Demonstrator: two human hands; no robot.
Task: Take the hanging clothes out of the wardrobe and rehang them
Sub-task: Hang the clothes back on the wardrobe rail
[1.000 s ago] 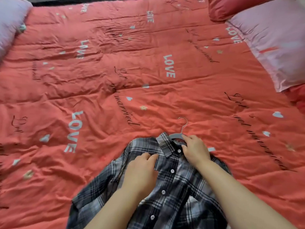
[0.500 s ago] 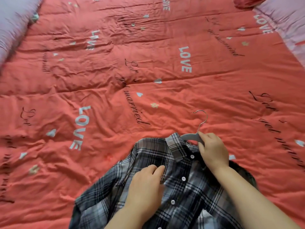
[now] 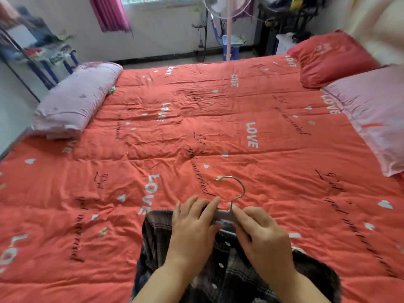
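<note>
While the plaid shirt point(image 3: 229, 274) lies crumpled on the near edge of the red quilt point(image 3: 196, 138), both hands grip the pale hanger point(image 3: 225, 215) at its top: the left hand point(image 3: 192, 228) curls over the bar, and the right hand point(image 3: 260, 235) pinches it just beside the metal hook point(image 3: 239, 186). Farther off, a lilac pillow point(image 3: 74, 99) lies at the left, a pink pillow point(image 3: 371, 112) and a red pillow point(image 3: 328, 57) lie at the right, and a fan point(image 3: 228, 29) stands beyond the bed.
</note>
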